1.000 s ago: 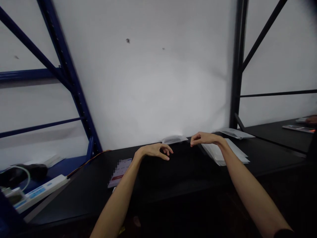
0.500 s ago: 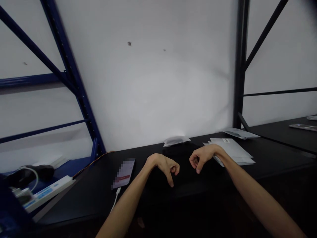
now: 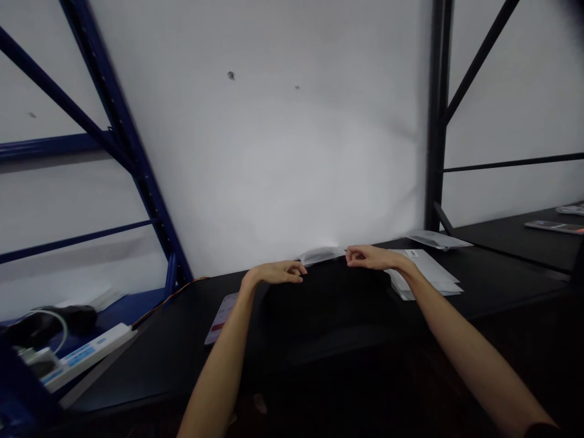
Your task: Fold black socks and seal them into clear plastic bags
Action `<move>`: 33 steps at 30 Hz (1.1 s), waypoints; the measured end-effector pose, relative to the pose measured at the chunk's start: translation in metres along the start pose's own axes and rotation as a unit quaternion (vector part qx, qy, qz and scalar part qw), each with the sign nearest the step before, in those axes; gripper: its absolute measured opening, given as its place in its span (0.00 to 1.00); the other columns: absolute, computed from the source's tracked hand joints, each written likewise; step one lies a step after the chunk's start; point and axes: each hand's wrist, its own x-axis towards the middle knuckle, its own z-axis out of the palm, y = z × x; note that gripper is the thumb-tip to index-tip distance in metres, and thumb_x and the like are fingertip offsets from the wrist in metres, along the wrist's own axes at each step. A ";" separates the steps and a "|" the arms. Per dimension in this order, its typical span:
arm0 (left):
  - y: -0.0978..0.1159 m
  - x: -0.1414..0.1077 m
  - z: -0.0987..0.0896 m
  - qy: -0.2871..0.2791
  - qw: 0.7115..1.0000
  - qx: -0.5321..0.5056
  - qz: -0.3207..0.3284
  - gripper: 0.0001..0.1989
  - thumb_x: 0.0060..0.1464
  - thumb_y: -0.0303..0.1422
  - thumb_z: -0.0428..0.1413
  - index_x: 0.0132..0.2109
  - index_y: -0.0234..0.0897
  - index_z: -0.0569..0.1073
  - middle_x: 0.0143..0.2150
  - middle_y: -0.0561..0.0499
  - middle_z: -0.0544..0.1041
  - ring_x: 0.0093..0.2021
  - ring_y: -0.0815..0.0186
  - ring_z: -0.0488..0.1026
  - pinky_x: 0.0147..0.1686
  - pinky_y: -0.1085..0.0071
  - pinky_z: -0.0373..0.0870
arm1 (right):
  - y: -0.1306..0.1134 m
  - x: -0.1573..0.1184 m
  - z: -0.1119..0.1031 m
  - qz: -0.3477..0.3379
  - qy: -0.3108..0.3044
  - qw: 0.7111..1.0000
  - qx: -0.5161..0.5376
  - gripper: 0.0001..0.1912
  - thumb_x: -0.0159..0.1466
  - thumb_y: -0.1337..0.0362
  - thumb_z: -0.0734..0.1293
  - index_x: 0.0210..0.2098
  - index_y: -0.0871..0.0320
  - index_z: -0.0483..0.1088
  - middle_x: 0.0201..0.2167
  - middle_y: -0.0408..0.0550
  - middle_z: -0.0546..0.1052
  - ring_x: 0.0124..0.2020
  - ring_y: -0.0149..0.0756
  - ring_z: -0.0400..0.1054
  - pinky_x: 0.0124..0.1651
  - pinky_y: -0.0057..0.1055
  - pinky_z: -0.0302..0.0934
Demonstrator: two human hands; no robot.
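Note:
My left hand (image 3: 274,272) lies at the far edge of a dark cloth (image 3: 328,310), its fingers together and pointing right. My right hand (image 3: 370,257) is at the same edge, its fingertips pointing left towards the left hand. Black on the black table, the cloth's outline is hard to see, and I cannot tell whether either hand grips it. A small white packet (image 3: 322,255) sits just beyond the gap between my hands. A stack of white papers (image 3: 424,274) lies right of my right wrist.
A phone (image 3: 222,317) lies under my left forearm on the black table (image 3: 137,365). A flat packet (image 3: 435,239) lies far right. Blue shelving (image 3: 137,176) with a white power strip (image 3: 86,359) stands left; a dark upright (image 3: 438,121) and second table (image 3: 511,243) stand right.
Both hands have moved forward from the middle of the dark cloth to its far edge. Their curled fingers have straightened, and the left forearm now covers part of the phone.

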 end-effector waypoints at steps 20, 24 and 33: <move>-0.017 -0.039 -0.027 -0.084 0.992 0.007 -0.091 0.22 0.50 0.52 0.64 0.28 0.38 0.72 0.28 0.55 0.68 0.33 0.67 0.66 0.34 0.73 0.63 | 0.039 -0.036 -0.035 0.112 -0.047 0.992 0.043 0.19 0.57 0.51 0.72 0.43 0.55 0.75 0.36 0.47 0.76 0.39 0.40 0.68 0.40 0.32 0.60; -0.032 -0.032 -0.029 -0.020 0.990 -0.023 -0.138 0.24 0.49 0.57 0.62 0.33 0.39 0.73 0.29 0.54 0.68 0.32 0.68 0.66 0.36 0.72 0.66 | 0.049 -0.018 -0.031 0.114 0.023 0.993 -0.011 0.19 0.58 0.51 0.71 0.43 0.57 0.75 0.40 0.51 0.78 0.42 0.43 0.69 0.42 0.34 0.63; -0.042 -0.013 -0.014 0.010 0.962 0.042 -0.269 0.18 0.47 0.49 0.62 0.37 0.40 0.73 0.33 0.52 0.72 0.33 0.65 0.70 0.33 0.70 0.70 | 0.071 0.001 -0.011 0.245 0.054 0.956 -0.154 0.16 0.58 0.60 0.74 0.44 0.57 0.75 0.41 0.51 0.79 0.37 0.39 0.72 0.36 0.31 0.66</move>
